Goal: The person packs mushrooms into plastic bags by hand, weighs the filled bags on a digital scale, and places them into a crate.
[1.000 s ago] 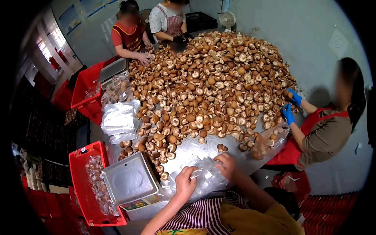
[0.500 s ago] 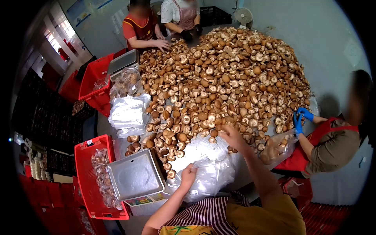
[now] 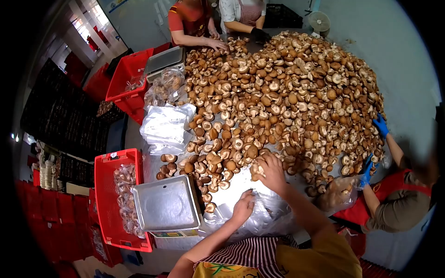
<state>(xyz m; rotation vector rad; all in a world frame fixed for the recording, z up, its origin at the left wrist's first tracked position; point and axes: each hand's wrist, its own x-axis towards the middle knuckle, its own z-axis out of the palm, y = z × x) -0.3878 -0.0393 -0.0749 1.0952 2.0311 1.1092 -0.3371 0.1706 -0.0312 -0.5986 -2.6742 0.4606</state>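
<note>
My right hand (image 3: 272,173) is closed over a pale-stemmed shiitake mushroom (image 3: 257,171) at the near edge of the big pile of shiitake mushrooms (image 3: 287,97). Just below it, my left hand (image 3: 243,207) pinches the edge of a clear plastic bag (image 3: 266,208), which lies crumpled in front of me. Loose mushrooms sit left of the bag, beside a weighing scale (image 3: 167,204) with a bare metal pan. Whether anything is inside the bag, I cannot make out.
Left of the scale, a red crate (image 3: 104,197) holds bagged mushrooms. Flat plastic bags (image 3: 167,125) are stacked farther back, near a second scale (image 3: 164,60). A co-worker's blue gloves (image 3: 381,125) are at the right; two other people stand at the far side.
My right hand has come down over a mushroom and toward the bag; my left hand has moved nearer to it. The view has shifted. The blue-gloved hands have moved apart.
</note>
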